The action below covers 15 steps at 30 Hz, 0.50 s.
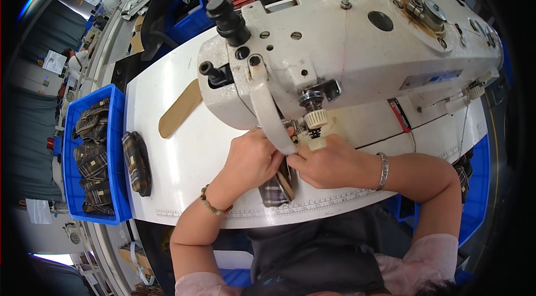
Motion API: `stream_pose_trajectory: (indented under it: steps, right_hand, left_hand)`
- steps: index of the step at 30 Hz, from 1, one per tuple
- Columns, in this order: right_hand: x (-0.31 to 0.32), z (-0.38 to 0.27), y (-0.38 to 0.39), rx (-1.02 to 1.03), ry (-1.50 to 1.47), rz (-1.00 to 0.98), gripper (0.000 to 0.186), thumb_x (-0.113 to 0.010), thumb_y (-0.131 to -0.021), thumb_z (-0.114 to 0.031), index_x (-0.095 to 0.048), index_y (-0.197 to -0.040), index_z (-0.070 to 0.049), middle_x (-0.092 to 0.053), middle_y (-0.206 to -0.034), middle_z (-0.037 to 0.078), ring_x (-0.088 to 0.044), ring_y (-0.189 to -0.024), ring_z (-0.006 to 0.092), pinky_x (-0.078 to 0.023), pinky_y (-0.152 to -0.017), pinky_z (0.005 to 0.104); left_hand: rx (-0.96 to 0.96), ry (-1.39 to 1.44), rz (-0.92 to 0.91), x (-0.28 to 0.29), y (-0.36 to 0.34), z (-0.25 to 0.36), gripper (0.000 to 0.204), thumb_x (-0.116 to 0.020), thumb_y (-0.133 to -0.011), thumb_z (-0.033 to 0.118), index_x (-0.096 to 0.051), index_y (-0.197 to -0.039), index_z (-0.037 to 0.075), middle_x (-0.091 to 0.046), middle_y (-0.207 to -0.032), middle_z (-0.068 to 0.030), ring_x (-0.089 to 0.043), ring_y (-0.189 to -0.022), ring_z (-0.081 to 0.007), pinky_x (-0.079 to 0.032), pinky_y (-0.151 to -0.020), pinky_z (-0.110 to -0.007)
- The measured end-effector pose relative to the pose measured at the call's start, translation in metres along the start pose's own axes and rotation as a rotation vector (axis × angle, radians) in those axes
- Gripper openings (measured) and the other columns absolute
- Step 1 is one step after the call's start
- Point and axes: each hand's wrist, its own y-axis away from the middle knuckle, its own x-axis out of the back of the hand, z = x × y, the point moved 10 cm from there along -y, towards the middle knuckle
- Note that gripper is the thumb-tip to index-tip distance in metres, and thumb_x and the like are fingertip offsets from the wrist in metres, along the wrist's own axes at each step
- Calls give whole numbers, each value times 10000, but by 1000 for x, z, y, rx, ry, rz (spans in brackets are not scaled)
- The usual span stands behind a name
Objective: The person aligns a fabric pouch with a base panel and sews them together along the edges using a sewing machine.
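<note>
Both my hands are at the needle end of a white sewing machine [346,45]. Under them lies a small plaid fabric piece [272,194] with a tan strip along one side. My left hand [251,156], with a beaded bracelet on the wrist, pinches the cloth from the left. My right hand [332,165], wearing a metal bangle, grips it from the right with fingers curled. The presser foot and needle are mostly hidden behind the machine's lever and my fingers. The fingertips nearly meet there.
A finished-looking plaid pouch [137,163] lies at the table's left, beside a blue crate [120,184] of similar plaid pieces. A tan flat strip [181,109] rests behind my left hand. A red-handled tool [400,116] lies under the machine arm. Another blue bin [477,184] stands at right.
</note>
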Motion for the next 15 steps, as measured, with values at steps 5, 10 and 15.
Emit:
stream_pose_trajectory:
  steps: [5,10,15]
  right_hand:
    - [0,6,1,-15,14,8,76,-632,-792,-110,-592,-838,-65,-592,-603,62,-635,-517,229,-484,-476,366]
    - [-5,8,2,-26,33,8,90,-635,-813,-133,-614,-863,-61,-604,-611,58,-637,-514,233,-484,-465,370]
    - [1,0,-1,3,24,-4,215,-623,-837,-166,-669,-991,-24,-617,-637,36,-645,-525,222,-500,-465,360]
  left_hand:
    - [-7,-92,49,7,1,4,193,-689,-802,78,-739,-987,59,-653,-829,-75,-652,-711,-299,-525,-668,-406]
    - [-332,-83,187,34,4,46,124,-719,-783,142,-705,-894,88,-645,-805,-39,-639,-699,-263,-507,-737,-414]
    - [-494,-159,285,41,25,45,176,-775,-770,228,-666,-805,95,-630,-729,-10,-601,-682,-206,-509,-747,-354]
